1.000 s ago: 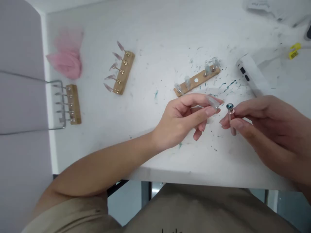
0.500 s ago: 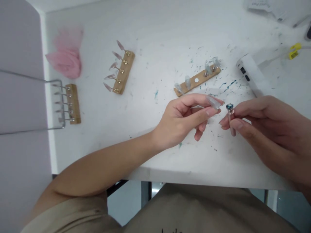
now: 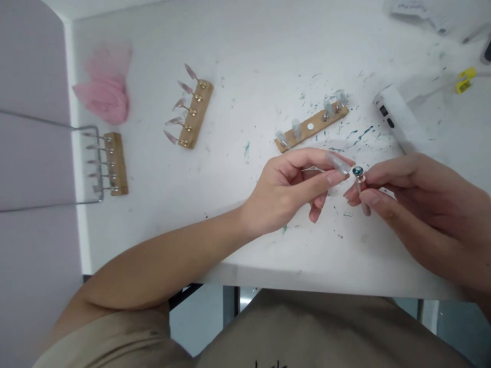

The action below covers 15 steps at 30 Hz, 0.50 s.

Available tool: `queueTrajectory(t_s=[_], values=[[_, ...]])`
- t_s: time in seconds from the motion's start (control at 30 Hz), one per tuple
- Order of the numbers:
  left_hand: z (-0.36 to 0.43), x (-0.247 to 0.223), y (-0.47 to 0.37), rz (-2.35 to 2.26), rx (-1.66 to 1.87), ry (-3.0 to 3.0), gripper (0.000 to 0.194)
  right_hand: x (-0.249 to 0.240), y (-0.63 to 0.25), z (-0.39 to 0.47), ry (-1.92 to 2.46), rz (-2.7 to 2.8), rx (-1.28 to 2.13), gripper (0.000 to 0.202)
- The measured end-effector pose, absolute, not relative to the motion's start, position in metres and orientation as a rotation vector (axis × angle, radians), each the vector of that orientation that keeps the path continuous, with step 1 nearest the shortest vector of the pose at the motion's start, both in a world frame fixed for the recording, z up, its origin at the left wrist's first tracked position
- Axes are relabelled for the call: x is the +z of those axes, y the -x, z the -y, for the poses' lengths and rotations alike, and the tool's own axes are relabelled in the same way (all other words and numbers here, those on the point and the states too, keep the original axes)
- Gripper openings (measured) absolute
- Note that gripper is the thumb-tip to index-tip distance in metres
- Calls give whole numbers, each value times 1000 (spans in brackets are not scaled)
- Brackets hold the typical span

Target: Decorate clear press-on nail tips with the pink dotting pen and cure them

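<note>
Pinched between the thumb and index finger of my left hand is a clear, greyish false nail. My right hand grips a slim pinkish tool with a shiny blue-green round head at its upper end. That head is very close to the lower right end of the false nail; whether they touch I cannot tell. Just beyond my left hand lies a wooden display strip with several clear false nails standing on it and a white round spot in a gap among them.
Two wooden blocks with pinkish nails on pegs lie to the left, one beneath a metal wire frame. Pink crumpled material sits near the wall. A white device lies at right, by a yellow-tagged cable. Blue-green smears mark the table.
My right hand has shifted slightly left, bringing the tool's head closer to the false nail. My left hand has barely moved.
</note>
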<state>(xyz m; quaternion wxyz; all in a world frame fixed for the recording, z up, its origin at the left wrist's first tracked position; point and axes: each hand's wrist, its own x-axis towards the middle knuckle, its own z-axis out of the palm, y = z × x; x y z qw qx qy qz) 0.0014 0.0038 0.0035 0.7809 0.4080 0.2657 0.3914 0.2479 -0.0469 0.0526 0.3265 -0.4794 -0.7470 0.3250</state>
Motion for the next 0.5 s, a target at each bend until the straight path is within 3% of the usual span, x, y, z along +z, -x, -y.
queueTrajectory(t_s=[0.5], values=[[-3, 0, 0, -570, 862, -903, 25, 50, -249, 51, 1229, 1971, 898, 17]])
